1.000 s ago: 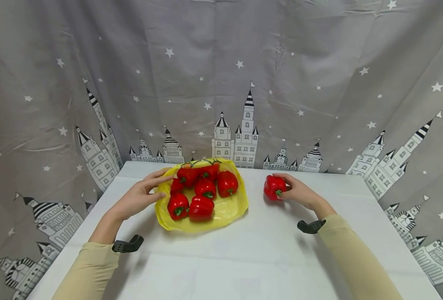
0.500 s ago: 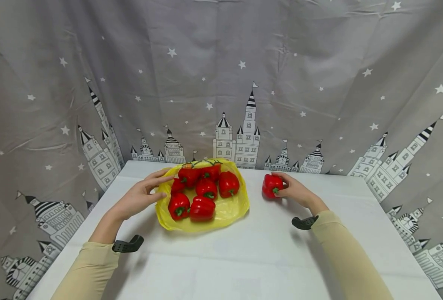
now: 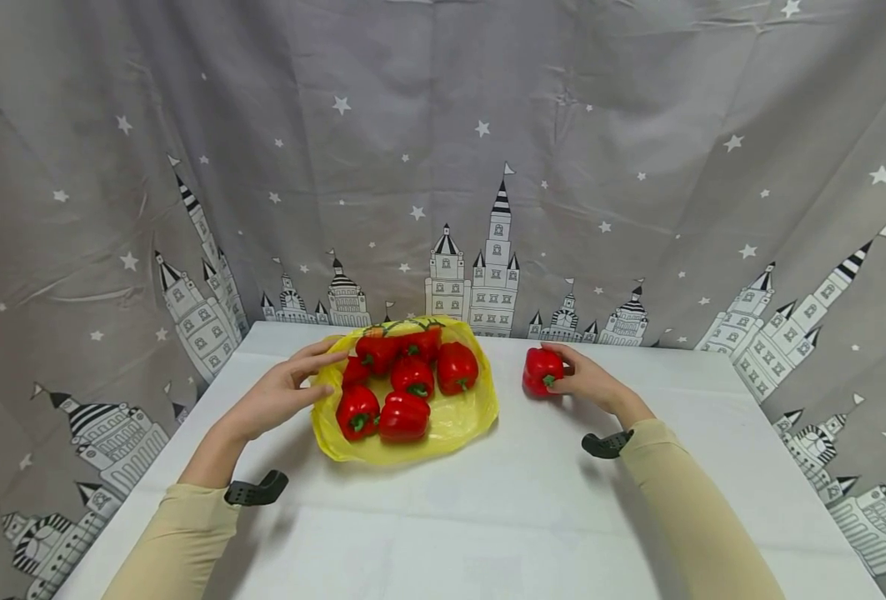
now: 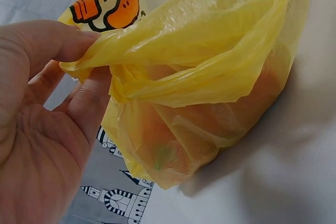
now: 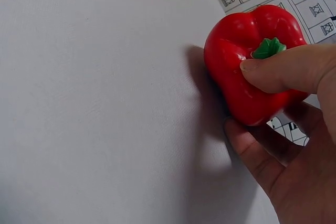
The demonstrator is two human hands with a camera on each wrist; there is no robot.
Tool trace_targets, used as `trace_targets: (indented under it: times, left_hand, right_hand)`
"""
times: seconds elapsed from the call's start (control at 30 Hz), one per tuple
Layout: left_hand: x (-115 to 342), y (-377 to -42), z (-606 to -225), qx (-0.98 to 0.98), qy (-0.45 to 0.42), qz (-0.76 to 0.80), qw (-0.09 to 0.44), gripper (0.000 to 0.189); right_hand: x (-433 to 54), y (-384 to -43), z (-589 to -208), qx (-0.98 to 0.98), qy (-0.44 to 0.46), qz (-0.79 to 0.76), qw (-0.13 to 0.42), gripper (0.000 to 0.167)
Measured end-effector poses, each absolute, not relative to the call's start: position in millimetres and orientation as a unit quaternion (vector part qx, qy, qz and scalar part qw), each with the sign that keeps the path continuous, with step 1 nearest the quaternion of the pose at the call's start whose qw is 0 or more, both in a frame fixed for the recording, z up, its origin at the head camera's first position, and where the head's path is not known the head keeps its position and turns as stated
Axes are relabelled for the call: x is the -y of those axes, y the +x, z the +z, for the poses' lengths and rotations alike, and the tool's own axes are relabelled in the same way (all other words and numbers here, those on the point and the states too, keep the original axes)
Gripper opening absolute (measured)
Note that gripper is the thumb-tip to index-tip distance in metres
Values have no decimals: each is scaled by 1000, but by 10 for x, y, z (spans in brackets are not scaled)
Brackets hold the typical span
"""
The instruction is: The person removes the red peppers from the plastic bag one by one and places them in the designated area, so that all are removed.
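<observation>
My left hand [image 3: 281,396] pinches the rim of a yellow plastic bag [image 4: 199,72] between thumb and fingers, at the bag's left side. The bag's mouth is spread wide, and several red bell peppers with green stems lie inside; one bell pepper [image 3: 403,417] is at its front. To the right of the bag, my right hand [image 3: 596,385] grips a single red bell pepper [image 5: 247,72]. In the right wrist view the thumb presses beside its green stem, with other fingers behind and beneath. Whether this pepper touches the table cannot be told.
A white-covered table [image 3: 443,533] lies under everything. Behind it hangs a grey curtain [image 3: 382,150] printed with castles and stars, coming down at the table's back and sides. Dark devices are strapped at both wrists.
My right hand has shifted slightly left with the bell pepper in its grip, mostly in the first half second. The left hand and the bag stay as they were.
</observation>
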State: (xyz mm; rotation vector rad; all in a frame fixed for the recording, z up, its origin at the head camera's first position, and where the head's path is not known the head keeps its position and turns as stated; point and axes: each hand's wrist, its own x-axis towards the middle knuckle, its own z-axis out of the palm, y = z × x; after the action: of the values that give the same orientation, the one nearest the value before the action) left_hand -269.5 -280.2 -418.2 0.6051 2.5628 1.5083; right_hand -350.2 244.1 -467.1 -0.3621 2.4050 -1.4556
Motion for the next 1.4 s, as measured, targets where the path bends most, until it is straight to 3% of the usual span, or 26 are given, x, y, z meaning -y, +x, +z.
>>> trace_targets:
  times: [0.53,0.97,1.4]
  left_hand:
    - [2788,-2680,-4176,-845,191,495,58,49]
    - [2785,-2674,-4166,-850,188,488,58,49]
    - [2777,-2660,-4158,-850,191,488,55,49]
  right_hand:
    - [-2473,-3477,-4689,-843,-122,-504,144,86]
    - [-2667,-3351,-4585,-848,-134,-495,133,79]
    - [-2789,-3140,-4297,-871,-104,-478,42,71]
